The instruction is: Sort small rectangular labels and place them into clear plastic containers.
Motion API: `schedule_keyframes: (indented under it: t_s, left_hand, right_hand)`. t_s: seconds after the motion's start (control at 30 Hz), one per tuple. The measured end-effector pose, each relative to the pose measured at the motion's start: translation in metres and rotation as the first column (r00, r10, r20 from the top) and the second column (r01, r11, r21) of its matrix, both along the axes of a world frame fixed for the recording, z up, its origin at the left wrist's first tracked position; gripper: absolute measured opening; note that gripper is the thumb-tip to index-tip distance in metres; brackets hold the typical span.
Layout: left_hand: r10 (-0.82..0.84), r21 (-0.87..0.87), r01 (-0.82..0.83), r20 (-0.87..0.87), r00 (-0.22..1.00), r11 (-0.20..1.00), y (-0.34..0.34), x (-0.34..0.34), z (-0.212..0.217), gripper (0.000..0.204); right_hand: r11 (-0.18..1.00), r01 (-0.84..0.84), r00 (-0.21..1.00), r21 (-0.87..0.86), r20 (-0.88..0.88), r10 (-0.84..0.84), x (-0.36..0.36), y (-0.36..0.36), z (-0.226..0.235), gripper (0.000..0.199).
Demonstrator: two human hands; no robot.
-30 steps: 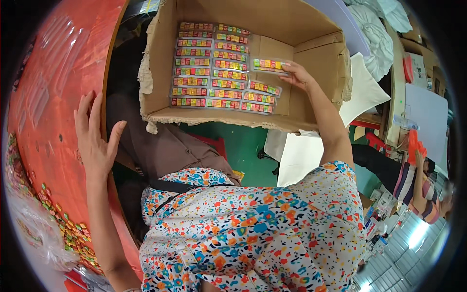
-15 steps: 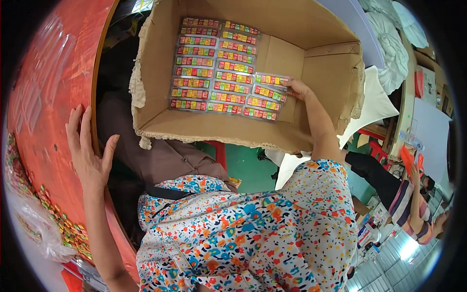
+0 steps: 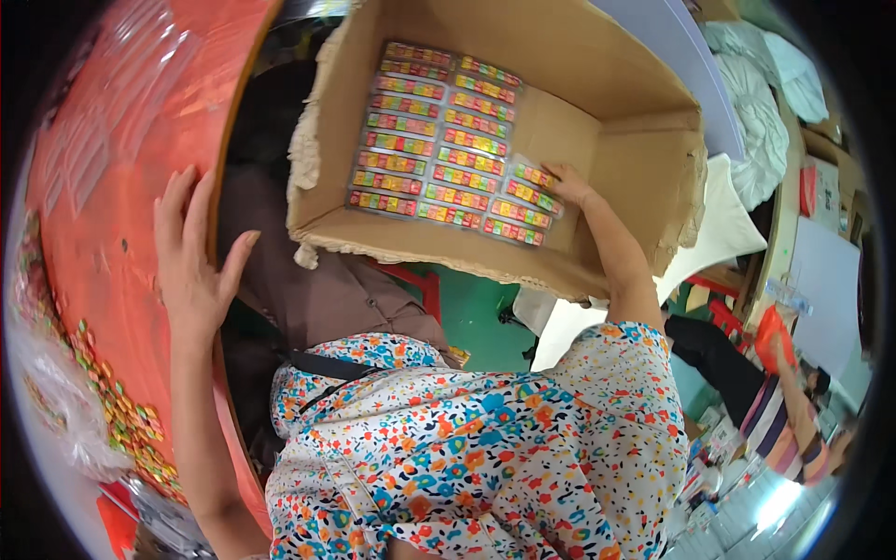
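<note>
In front of me a big torn-edged cardboard box [image 3: 644,177] holds rows of clear plastic packs [image 3: 401,107], each filled with small red, yellow, green and pink pieces. My right hand [image 3: 569,185] reaches inside, its thumb and fingertips closed at the right end of the rear pack [image 3: 533,175] in the short right-hand column. That pack lies close behind another pack [image 3: 532,194]. My left hand [image 3: 194,252] rests at the edge of the red table [image 3: 140,261], fingers spread and holding nothing.
Empty clear trays [image 3: 117,112] lie on the far part of the table. Many small coloured pieces [image 3: 126,411] are heaped near a clear plastic bag [image 3: 70,425] at lower left. To the right, a co-worker in a striped top [image 3: 784,425] holds something orange-red [image 3: 773,338].
My right hand has brought the rear pack down nearer the one in front of it, in line with the column. The view has shifted, so box and table sit further right.
</note>
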State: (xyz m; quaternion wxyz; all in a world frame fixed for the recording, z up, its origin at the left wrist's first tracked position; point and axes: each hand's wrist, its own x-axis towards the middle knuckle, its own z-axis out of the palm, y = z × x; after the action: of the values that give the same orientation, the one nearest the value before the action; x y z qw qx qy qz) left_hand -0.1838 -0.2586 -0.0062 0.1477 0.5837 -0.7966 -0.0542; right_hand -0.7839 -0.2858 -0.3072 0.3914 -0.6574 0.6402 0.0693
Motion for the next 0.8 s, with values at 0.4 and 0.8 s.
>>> schedule_keyframes:
  t_s: [0.4, 0.8]
  left_hand:
    - [-0.094, -0.261, 0.041, -0.193, 0.977, 0.965, -0.001, -0.022, -0.036, 0.062]
    - [0.580, -0.345, -0.616, -0.212, 0.786, 0.708, 0.143, 0.068, -0.006, 0.054]
  right_hand:
    - [0.978, 0.001, 0.909, -0.210, 0.408, 0.086, 0.074, -0.138, 0.020, 0.046]
    - [0.357, -0.363, 0.470, -0.861, 0.162, 0.868, 0.465, -0.088, 0.314, 0.026]
